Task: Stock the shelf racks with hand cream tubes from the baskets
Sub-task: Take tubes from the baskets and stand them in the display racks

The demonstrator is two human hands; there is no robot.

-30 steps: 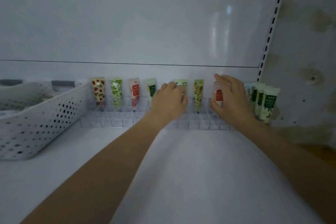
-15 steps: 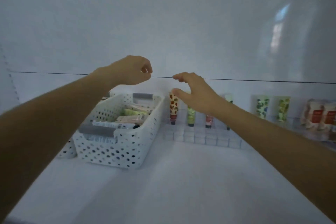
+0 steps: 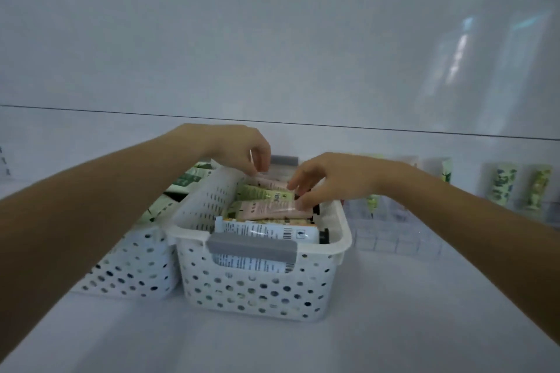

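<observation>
A white perforated basket (image 3: 257,291) with grey handles stands in the middle of the shelf, full of lying hand cream tubes. Both hands are over it. My left hand (image 3: 242,150) curls its fingers down onto a pink tube (image 3: 271,182) at the far end; whether it grips is unclear. My right hand (image 3: 330,180) pinches the right end of another pink tube (image 3: 263,209), thumb below and fingers above, beside a green tube (image 3: 260,193). A white tube (image 3: 266,232) lies nearest me. To the right, the clear compartment rack (image 3: 394,241) holds upright tubes (image 3: 503,188).
A second white perforated basket (image 3: 130,275) with green tubes sits touching the first on its left. The white shelf floor (image 3: 394,327) stretches toward me in front of basket and rack. A white back panel rises behind everything.
Both hands left the rack, swung left and dropped into the basket. My view turned left too, so the basket is now central and close, and the rack sits at the right.
</observation>
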